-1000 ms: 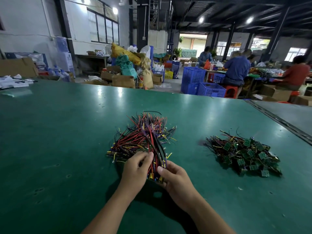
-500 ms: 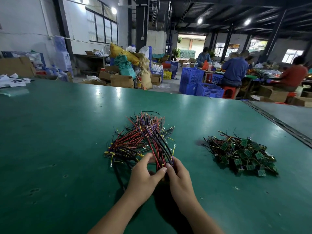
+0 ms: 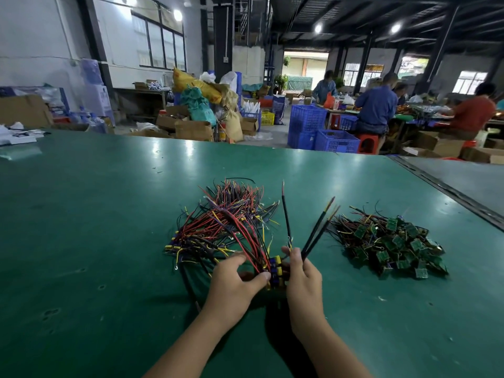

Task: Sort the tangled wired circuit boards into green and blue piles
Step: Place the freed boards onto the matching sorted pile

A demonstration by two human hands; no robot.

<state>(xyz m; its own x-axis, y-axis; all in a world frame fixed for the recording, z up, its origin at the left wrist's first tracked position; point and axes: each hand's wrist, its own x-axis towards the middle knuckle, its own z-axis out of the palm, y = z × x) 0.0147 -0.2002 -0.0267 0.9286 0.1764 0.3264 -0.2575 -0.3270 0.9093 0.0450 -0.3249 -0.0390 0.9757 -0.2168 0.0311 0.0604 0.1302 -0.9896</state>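
Clutching tangle (image 3: pixel 226 227), left hand (image 3: pixel 231 285); right hand (image 3: pixel 304 279), wires (image 3: pixel 316 236).

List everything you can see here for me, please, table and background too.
table: one, green, fills the foreground
tangled wire bundle: one heap, red, black and yellow wires, table centre
blue boards: a few, blue with yellow parts, between the hands
dark wires: three, black, sticking up from the right hand
green circuit board pile: one, green, right of the bundle, apart from it
blue crates: several, blue, floor beyond the table
cardboard boxes: several, brown, floor beyond the table
workers: at least three, blue and red tops, at benches far right
left hand: one, grips the bundle's near end
right hand: one, pinches the dark wires
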